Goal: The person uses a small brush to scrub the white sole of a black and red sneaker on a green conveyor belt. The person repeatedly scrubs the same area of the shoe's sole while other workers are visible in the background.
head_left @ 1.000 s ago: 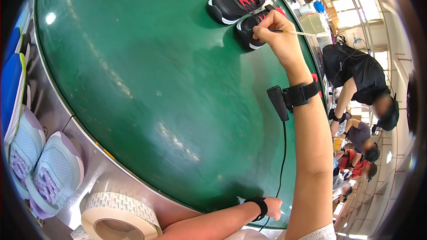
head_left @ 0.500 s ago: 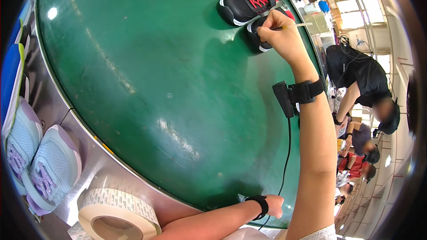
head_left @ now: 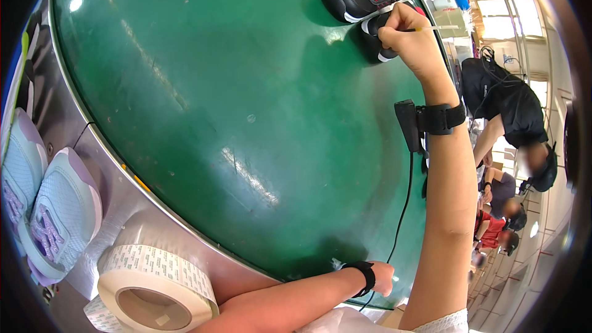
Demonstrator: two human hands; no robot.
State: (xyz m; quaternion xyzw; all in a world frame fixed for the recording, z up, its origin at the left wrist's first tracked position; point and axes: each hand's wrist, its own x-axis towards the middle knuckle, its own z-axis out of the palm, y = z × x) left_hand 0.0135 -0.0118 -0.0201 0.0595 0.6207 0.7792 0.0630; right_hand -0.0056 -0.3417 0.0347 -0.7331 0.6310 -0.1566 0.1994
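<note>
My right hand (head_left: 412, 43) is closed in a pinch round a thin pen-like tool (head_left: 443, 27); its pale, see-through end sticks out behind the hand. The hand is over a black sneaker (head_left: 374, 24), hiding much of it. I cannot make out whether the tool's tip touches the shoe. Beside it, just beyond, is a matching black sneaker (head_left: 354, 1) with red laces and a strap. Low in the view my left hand (head_left: 382, 279) is curled closed near the green surface's near edge, its fingers mostly hidden, so what it holds, if anything, does not show.
The shoes sit on a green belt-like surface (head_left: 203, 86) with a metal rim. Light-blue and lilac sneakers (head_left: 65, 209) and a roll of printed tape (head_left: 154, 271) lie at the left. A cable (head_left: 404, 216) hangs from my right wristband. Co-workers (head_left: 509, 98) are at the right.
The view has shifted, so the black sneakers and both hands sit a little further right in it. My right hand keeps its pinch on the pen-like tool over the nearer black sneaker.
</note>
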